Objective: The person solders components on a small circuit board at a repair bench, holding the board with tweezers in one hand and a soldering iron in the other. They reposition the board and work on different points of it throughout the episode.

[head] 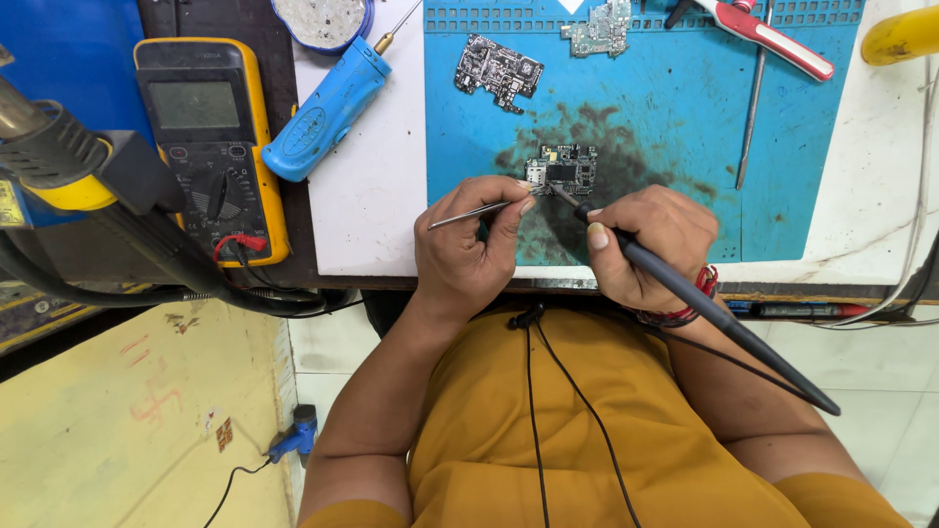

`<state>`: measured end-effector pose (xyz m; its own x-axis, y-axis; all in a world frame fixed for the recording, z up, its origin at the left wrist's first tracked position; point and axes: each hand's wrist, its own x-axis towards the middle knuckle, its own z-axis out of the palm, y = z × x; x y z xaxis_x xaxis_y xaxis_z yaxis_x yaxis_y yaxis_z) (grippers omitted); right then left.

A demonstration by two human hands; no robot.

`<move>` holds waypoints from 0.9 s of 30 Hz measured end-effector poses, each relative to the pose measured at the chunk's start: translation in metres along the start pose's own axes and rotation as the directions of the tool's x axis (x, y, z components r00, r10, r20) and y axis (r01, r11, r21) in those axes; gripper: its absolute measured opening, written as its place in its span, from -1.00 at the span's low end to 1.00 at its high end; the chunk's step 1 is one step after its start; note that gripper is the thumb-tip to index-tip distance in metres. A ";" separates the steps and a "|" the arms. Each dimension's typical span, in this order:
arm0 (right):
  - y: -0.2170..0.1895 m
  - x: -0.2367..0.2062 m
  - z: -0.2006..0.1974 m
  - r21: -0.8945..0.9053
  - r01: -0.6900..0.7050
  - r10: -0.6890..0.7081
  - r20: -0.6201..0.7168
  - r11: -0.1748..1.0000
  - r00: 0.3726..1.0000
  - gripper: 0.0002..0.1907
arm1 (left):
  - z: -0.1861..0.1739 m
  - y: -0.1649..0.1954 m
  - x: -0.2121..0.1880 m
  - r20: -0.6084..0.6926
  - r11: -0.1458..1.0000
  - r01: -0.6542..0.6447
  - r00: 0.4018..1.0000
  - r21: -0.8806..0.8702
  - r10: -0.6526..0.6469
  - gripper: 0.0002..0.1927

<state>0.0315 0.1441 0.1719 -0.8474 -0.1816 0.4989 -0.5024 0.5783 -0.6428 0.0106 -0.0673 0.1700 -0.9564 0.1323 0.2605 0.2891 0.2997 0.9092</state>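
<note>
Blue silicone work mat on the white counter, scorched dark at its middle, carrying a small dark circuit board on the stain. Left hand pinched around thin metal tweezers, tips at the board's 7 o'clock edge. Right hand clenched on a black soldering iron, tip touching the board's lower edge. At 11 o'clock from the board, a second loose black circuit board; at 12 o'clock, a greenish board. At 2 o'clock, red-handled pliers and a slim metal probe. At 9 o'clock, off the mat, a blue pen-shaped tool and a yellow multimeter.
</note>
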 end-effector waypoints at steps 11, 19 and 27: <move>-0.001 0.000 0.000 0.000 -0.012 0.012 -0.011 1.000 1.000 -0.92 | 0.000 0.001 -0.001 0.000 1.000 0.002 1.000 -0.013 -0.002 -0.89; -0.001 -0.001 0.000 -0.007 -0.010 0.010 0.001 1.000 1.000 -0.92 | 0.000 0.001 0.000 0.003 1.000 0.008 1.000 -0.020 -0.008 -0.89; -0.001 0.001 -0.001 -0.008 -0.001 0.001 0.008 1.000 1.000 -0.92 | 0.000 0.001 0.000 -0.003 1.000 0.012 1.000 -0.022 -0.012 -0.89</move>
<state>0.0315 0.1441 0.1730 -0.8490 -0.1873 0.4941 -0.5005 0.5849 -0.6383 0.0112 -0.0668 0.1706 -0.9598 0.1262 0.2509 0.2771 0.2798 0.9192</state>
